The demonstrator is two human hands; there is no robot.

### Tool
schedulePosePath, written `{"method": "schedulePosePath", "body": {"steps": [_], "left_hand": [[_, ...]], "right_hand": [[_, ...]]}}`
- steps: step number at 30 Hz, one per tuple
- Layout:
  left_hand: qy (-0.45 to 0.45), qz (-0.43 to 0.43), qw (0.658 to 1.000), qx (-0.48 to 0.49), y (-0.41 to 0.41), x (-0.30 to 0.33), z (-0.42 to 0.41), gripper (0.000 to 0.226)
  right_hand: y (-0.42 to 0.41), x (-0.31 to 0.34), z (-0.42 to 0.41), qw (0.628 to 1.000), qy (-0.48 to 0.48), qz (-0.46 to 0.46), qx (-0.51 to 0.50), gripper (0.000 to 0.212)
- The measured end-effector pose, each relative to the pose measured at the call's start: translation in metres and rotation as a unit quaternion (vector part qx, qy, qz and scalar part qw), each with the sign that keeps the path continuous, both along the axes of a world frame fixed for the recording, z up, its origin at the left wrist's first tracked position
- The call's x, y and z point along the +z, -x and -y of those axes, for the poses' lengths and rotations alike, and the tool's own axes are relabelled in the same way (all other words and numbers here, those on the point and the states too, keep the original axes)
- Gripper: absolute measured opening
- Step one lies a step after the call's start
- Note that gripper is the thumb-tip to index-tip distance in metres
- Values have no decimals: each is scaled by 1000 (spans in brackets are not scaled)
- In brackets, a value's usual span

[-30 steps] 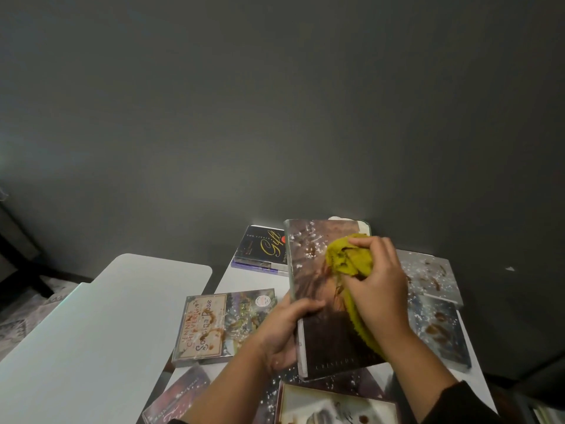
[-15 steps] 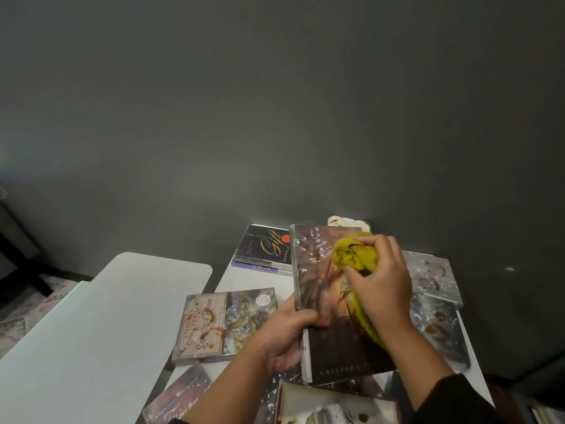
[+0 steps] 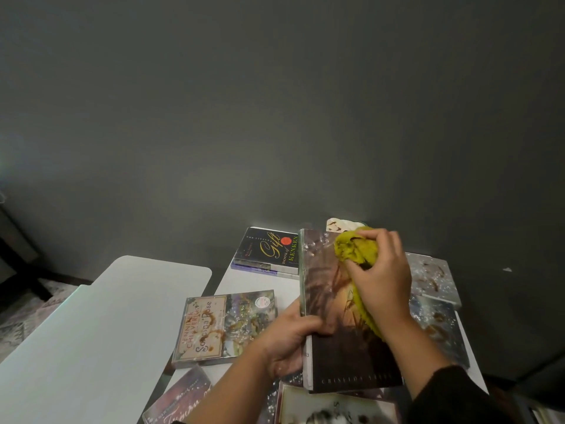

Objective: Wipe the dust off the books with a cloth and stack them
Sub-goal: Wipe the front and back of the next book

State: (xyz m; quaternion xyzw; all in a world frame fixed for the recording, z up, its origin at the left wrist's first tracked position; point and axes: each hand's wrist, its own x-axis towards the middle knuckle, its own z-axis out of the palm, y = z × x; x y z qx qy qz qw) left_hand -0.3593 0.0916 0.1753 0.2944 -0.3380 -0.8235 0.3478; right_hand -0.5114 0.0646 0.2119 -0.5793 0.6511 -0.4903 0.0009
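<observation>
Lower right of frame: left hand (image 3: 287, 341) grips the glossy book (image 3: 342, 341) by its spine; right hand (image 3: 382, 280) clutches a crumpled yellow cloth (image 3: 354, 249) against the cover.

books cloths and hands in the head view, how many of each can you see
books: at least 8, including the held book, the black Gift book on a purple one, and the Sonoma Rose book; some are cut off
cloths: 1, yellow cloth
hands: 2, left hand, right hand
total: at least 11
</observation>
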Motion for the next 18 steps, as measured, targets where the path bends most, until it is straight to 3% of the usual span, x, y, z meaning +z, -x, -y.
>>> {"method": "schedulePosePath", "body": {"steps": [7, 11, 14, 18], "left_hand": [[18, -32, 999, -3, 2, 4, 3, 41], [30, -8, 999, -24, 0, 3, 3, 48], [26, 3, 999, -41, 0, 1, -1, 53], [33, 5, 998, -53, 1, 0, -3, 51]], "right_hand": [[-42, -9, -39, 989, 5, -59, 137, 50], [-8, 1, -5, 997, 43, -23, 62, 45], [16, 2, 9, 999, 19, 45, -10, 35], [2, -8, -8, 996, 15, 93, -5, 37]]}}
